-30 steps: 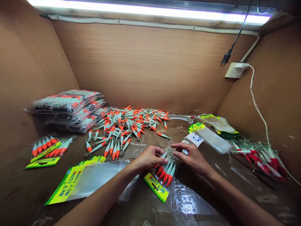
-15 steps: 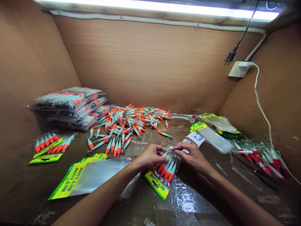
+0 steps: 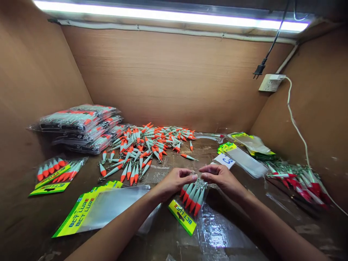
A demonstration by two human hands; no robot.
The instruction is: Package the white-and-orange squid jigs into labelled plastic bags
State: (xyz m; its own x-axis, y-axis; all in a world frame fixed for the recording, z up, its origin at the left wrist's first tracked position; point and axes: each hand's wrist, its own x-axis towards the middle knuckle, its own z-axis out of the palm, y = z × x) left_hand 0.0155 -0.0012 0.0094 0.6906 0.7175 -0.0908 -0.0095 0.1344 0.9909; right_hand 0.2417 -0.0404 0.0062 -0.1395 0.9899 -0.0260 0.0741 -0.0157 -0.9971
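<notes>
In front of me lies a clear plastic bag with a yellow-green BCT LURE header, the header end toward me. Several white-and-orange squid jigs rest side by side in it, orange tips toward the header and metal hooks toward the far end. My left hand pinches the far left edge of this bag between thumb and fingers. On the far right edge, my right hand pinches with thumb and forefinger. The film between the fingertips is thin and hard to see.
A heap of loose jigs lies at the back, beside stacked packs. Filled bags and flat bags lie left. More bags, a marked white card and red-and-white jigs are right.
The whole view has shifted slightly, with the back wall lower in the picture. Both hands stay at the bag's far end, and the jigs inside now show more fully between them.
</notes>
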